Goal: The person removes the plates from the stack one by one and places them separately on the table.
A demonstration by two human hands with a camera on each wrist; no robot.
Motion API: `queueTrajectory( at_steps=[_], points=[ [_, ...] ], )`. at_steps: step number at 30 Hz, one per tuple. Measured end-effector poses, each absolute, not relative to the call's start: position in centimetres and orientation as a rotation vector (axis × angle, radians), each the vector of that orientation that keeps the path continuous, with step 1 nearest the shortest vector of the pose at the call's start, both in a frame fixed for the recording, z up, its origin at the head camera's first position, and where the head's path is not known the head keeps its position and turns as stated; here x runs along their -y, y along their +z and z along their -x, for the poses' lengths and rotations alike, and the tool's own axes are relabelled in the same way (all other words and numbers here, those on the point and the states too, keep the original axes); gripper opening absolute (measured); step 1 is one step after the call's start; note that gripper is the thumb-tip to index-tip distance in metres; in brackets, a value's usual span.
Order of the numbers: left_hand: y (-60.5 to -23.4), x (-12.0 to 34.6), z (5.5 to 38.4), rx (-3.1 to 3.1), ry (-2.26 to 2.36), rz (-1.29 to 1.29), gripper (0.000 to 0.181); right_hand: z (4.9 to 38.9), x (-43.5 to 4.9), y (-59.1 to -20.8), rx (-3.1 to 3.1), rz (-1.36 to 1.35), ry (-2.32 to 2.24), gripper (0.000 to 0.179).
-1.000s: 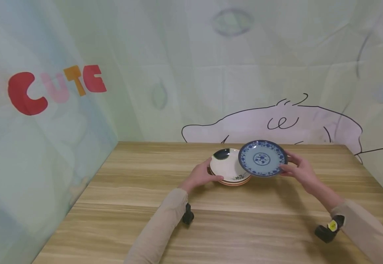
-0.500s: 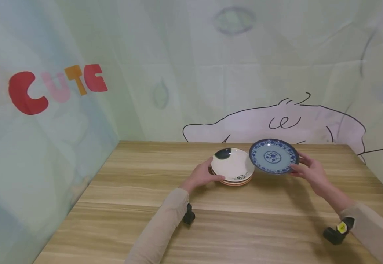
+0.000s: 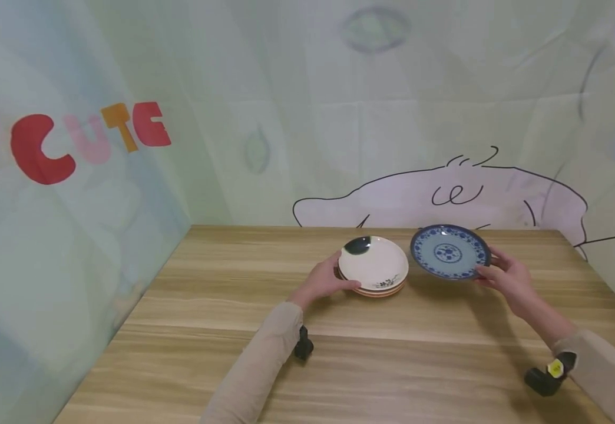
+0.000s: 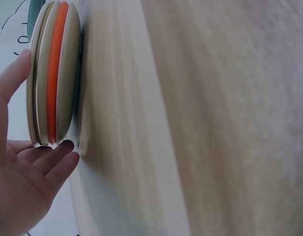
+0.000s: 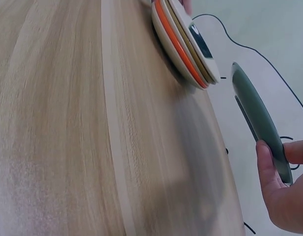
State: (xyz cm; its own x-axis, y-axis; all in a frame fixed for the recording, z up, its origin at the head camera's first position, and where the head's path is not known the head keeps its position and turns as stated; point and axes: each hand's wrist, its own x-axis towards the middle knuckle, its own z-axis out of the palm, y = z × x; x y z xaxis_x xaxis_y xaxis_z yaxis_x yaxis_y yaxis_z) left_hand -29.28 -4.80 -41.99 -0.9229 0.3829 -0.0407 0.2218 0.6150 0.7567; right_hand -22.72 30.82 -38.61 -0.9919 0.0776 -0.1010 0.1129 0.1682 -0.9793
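My right hand [image 3: 514,281] pinches the right rim of a blue-and-white patterned plate [image 3: 447,252], thumb on top. This plate is held above the table, a little right of a stack of plates and apart from it. The top plate [image 3: 373,263] of the stack is white with a dark green patch and a small plant motif. Below it, the left wrist view shows cream sides and an orange plate [image 4: 56,73]. My left hand [image 3: 319,284] holds the stack's left edge, its thumb on the top rim and its fingers at the side.
The wood-grain table [image 3: 286,377] ends at the back against a printed cloth [image 3: 265,70] with a line-drawn figure. A second cloth side with "CUTE" lettering [image 3: 90,138] borders it on the left. Black wrist cameras [image 3: 548,377] sit under both sleeves.
My right hand has carried the blue plate to the right, away from over the stack's edge, so a gap now shows between them. My left hand stays on the stack.
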Motion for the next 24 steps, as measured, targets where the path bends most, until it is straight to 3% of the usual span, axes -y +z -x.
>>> queueTrajectory(
  at_steps=[24],
  points=[
    [-42.2, 4.7, 29.4, -2.632, 1.217, -0.479, 0.094, 22.5, -32.2, -41.5, -2.286, -0.259, -2.127, 0.076]
  ],
)
